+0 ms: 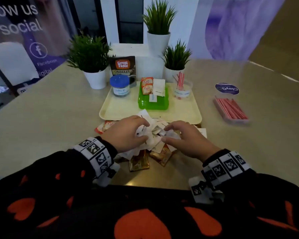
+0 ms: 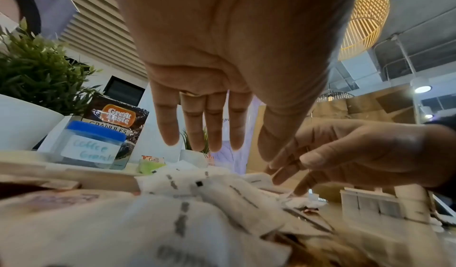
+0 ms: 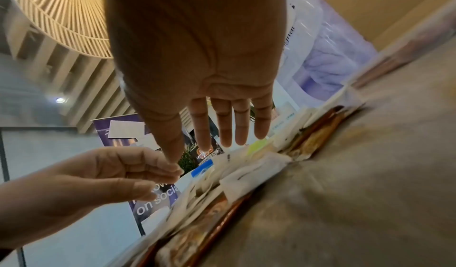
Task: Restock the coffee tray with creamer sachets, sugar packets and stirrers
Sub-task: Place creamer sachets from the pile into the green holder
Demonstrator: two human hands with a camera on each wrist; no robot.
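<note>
A loose pile of white sugar packets [image 1: 152, 131] lies on brown creamer sachets [image 1: 139, 163] on the table, just in front of the cream tray [image 1: 121, 109]. My left hand [image 1: 146, 131] and right hand [image 1: 164, 134] hover over the pile from either side, fingertips touching the packets. In the left wrist view my left hand [image 2: 231, 152] has straight fingers above the packets [image 2: 187, 203]. The right wrist view shows my right hand [image 3: 200, 152] spread the same way. On the tray a green box [image 1: 152, 102] holds a few sachets, and a clear cup [image 1: 180, 88] holds striped stirrers.
A blue-lidded coffee jar [image 1: 119, 86] stands on the tray's far left, with a coffee pouch [image 1: 123, 66] and three potted plants behind. A clear box of red stirrers [image 1: 230, 109] and its round lid [image 1: 227, 89] lie on the table to the right.
</note>
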